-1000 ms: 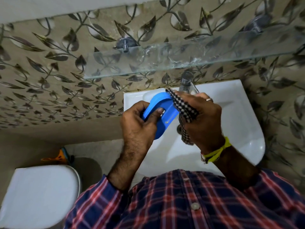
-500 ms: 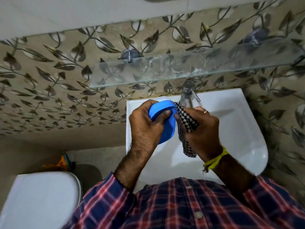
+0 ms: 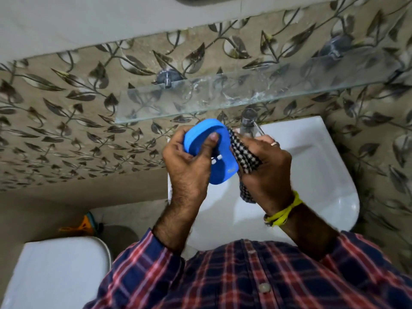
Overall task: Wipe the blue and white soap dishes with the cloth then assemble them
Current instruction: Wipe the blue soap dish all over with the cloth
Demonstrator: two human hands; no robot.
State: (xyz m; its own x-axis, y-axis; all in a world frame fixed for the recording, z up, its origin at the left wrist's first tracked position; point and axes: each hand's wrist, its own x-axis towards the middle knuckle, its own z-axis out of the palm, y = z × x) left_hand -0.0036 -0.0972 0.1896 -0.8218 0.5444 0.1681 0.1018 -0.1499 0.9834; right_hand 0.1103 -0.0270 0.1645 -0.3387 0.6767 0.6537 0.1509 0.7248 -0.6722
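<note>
**Blue dish turned under the cloth, white one nowhere to be seen**

Over the white ceramic basin, the left hand is clamped on the oval blue plastic soap dish, thumb pressed across its face, fingers curled behind. At three o'clock of the dish, the right hand is closed on a bunched black-and-white checked cloth, which presses against the dish's right edge. Compared with a second ago, the dish has rotated in the grip: its flat face with small white slots now tilts toward me, so the cloth reaches a fresh stretch of rim. I judge the blue piece nearly wiped. The white dish is out of view; assembly is not yet begun. The chrome tap stands at twelve o'clock.
</note>
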